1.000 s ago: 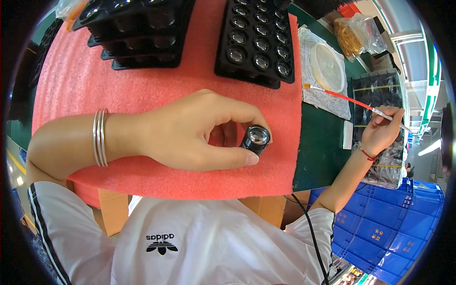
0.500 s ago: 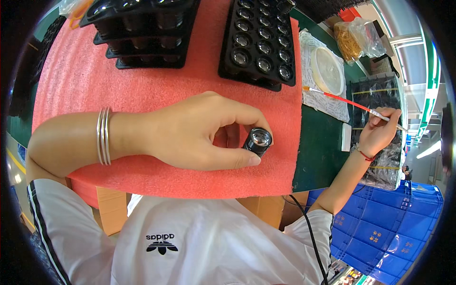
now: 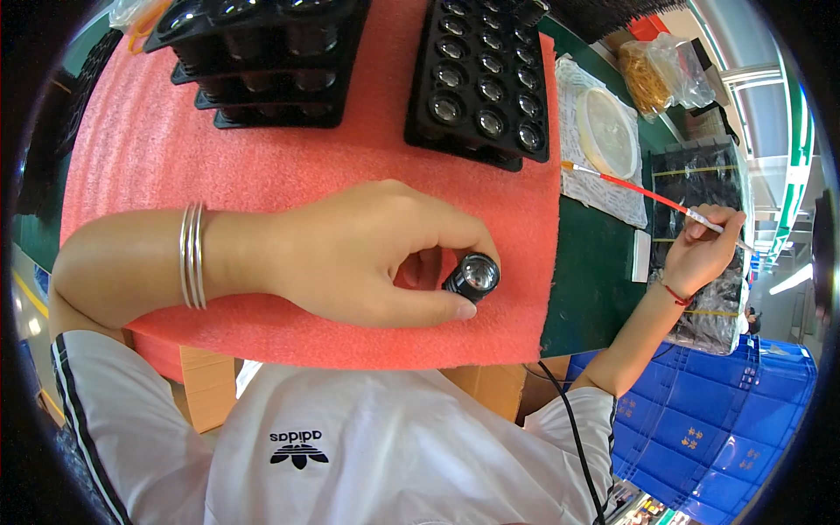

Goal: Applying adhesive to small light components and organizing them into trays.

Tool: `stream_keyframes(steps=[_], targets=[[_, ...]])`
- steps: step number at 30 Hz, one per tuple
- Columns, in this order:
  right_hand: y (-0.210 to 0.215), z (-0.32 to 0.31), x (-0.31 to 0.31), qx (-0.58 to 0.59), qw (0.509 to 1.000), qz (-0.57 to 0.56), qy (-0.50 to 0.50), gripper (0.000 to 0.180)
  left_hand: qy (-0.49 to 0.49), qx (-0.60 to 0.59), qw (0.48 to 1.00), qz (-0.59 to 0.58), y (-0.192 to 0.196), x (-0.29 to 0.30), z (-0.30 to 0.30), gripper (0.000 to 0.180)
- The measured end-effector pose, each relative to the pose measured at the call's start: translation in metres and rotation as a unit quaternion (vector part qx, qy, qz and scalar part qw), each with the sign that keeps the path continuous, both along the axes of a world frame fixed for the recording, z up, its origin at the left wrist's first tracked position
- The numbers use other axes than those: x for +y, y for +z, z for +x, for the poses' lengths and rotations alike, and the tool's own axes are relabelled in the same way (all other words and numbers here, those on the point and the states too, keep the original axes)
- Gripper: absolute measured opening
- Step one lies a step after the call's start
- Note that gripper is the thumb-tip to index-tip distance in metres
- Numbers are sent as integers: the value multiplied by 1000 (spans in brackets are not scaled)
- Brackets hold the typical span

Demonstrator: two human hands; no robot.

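Note:
Between the thumb and index finger of my left hand (image 3: 385, 249) is a small black cylinder with a glass lens (image 3: 478, 273) at its end. The lens faces up and a little to the right, above a pink foam sheet (image 3: 516, 227). Off to the right, my right hand (image 3: 704, 249) grips the pale rear part of a thin paintbrush with a red handle (image 3: 643, 192). The brush's bristle tip points left, close to a round shallow white dish (image 3: 607, 131) that lies on printed paper (image 3: 577, 188).
A black tray of several lens pieces (image 3: 481, 131) stands at the far middle, with stacked black trays (image 3: 262, 79) to its left. At far right lie a bag of yellow rubber bands (image 3: 647, 77) and wrapped dark stacks (image 3: 697, 179). Blue crates (image 3: 700, 429) stand lower right.
My left hand has lowered slightly toward me, and the lens cylinder has tilted a little more toward the camera. The right hand keeps the brush in nearly the same place.

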State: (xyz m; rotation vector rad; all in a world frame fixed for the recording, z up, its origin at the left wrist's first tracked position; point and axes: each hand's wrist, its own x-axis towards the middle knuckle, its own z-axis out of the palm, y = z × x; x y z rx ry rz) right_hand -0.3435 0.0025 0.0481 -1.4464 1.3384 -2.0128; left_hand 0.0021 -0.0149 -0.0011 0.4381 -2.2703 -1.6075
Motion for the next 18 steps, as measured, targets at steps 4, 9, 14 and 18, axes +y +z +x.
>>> stream_keyframes(steps=[4, 9, 14, 18], targets=[[1, -4, 1, 2, 1000, -8, 4, 36, -9, 6, 997, -70, -2, 1, -1, 29], [-1, -6, 0, 12, 1000, -4, -3, 36, -19, 0, 998, -57, -4, 2, -1, 29], [-2, -2, -2, 17, 1000, 19, -15, 35, -19, 2, 998, -63, -4, 1, -1, 29], [-4, -1, -3, 17, 999, 23, -18, 35, -18, -4, 998, -63, -3, 2, -1, 29]])
